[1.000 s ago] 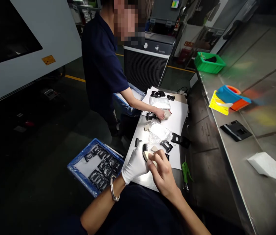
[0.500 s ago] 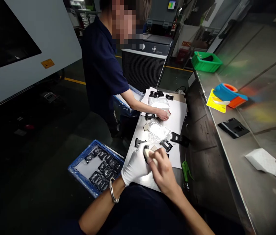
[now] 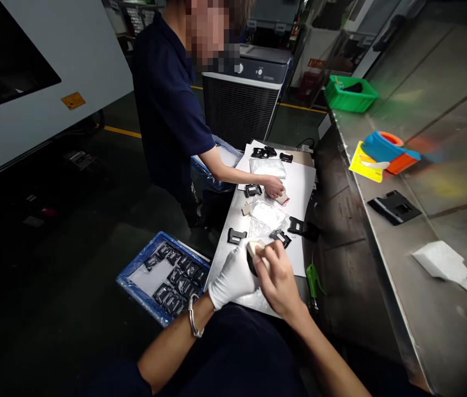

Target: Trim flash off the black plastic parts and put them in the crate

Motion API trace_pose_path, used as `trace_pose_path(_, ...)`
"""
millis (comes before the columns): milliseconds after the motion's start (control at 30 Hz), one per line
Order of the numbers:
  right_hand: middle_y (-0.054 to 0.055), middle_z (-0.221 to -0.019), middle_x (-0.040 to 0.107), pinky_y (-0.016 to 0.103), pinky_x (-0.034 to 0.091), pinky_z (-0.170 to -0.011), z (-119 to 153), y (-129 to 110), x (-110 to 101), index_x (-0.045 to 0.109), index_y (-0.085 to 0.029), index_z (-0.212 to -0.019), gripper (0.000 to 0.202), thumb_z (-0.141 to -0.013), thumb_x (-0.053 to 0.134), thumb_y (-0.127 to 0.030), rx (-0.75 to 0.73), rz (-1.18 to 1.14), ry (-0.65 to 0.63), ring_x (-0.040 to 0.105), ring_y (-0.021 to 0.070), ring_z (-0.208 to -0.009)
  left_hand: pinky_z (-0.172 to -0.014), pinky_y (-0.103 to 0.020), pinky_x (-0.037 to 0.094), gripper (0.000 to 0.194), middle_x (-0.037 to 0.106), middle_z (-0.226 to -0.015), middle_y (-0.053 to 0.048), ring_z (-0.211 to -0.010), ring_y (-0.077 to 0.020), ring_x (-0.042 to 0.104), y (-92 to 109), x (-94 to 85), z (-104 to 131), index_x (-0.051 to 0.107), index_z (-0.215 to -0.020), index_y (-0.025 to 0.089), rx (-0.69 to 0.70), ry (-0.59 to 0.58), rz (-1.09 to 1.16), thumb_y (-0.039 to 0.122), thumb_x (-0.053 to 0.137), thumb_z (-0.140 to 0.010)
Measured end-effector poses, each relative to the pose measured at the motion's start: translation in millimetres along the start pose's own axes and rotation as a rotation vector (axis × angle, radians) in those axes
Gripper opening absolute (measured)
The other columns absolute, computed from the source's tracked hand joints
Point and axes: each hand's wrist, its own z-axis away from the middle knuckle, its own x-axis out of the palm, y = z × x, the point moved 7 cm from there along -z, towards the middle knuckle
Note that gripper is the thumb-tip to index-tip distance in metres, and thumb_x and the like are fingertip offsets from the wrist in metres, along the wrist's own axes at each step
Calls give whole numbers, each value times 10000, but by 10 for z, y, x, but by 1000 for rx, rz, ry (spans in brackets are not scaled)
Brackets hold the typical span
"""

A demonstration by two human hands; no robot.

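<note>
My left hand, in a white glove, is closed around a black plastic part, most of which is hidden by the fingers. Pressed against that part is a small cream-coloured pad, pinched in the fingers of my bare right hand. Whether the pad is folded cloth or a block, I cannot tell. Just beyond my hands, black plastic frames lie on the metal table. A clear plastic bag stack is among them.
Across the table a co-worker's hand holds a pale cloth with a red edge. At lower left stands a blue lined crate of bagged black parts. A green air gun hangs at right, below a metal shelf bearing a green bin.
My right hand has shifted the cream pad slightly up over the black part. The co-worker's hand has moved a little on the cloth, and more of its red edge shows.
</note>
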Motion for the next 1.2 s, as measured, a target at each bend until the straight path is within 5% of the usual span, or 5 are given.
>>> trace_pose_path(200,35,-953,501,314,486,-749,260,91,28,576,-227,-967,128,-1042,475,-250,15,-69,-45,568,162,-822,-865,-338,568,600,672,-995,-52,-920,-197,681,-322,-250,-128,502,-1287,192,-43,154,73,125,710,-728)
trace_pose_path(667,79,-1024,492,330,504,-722,76,80,140,595,-217,-1101,166,-1039,456,-282,-116,28,-71,564,182,-827,-792,-357,583,533,699,-954,-55,-836,-211,688,-260,-19,113,503,-1312,188,-105,27,45,204,682,-811)
trace_pose_path(933,79,-971,586,329,514,-702,397,1660,860,574,-194,-973,189,-1016,407,-272,193,337,-48,627,206,-792,-918,-378,580,522,633,-969,-50,-912,-212,665,-81,-351,258,541,-1258,203,-24,-18,82,105,622,-751)
trace_pose_path(1100,72,-972,682,349,539,-745,566,2005,1515,644,-238,-939,142,-802,659,-210,188,429,-102,676,262,-876,-1046,-427,533,465,663,-977,-64,-989,-244,679,-678,-712,631,577,-1258,195,-271,140,15,272,624,-801)
trace_pose_path(1200,129,-1182,675,417,536,-886,140,2227,1306,675,-228,-1076,237,-843,662,-266,276,479,-64,653,311,-1071,-986,-396,559,518,662,-943,-47,-928,-240,687,-1176,-932,878,585,-1251,182,-452,326,116,389,627,-778)
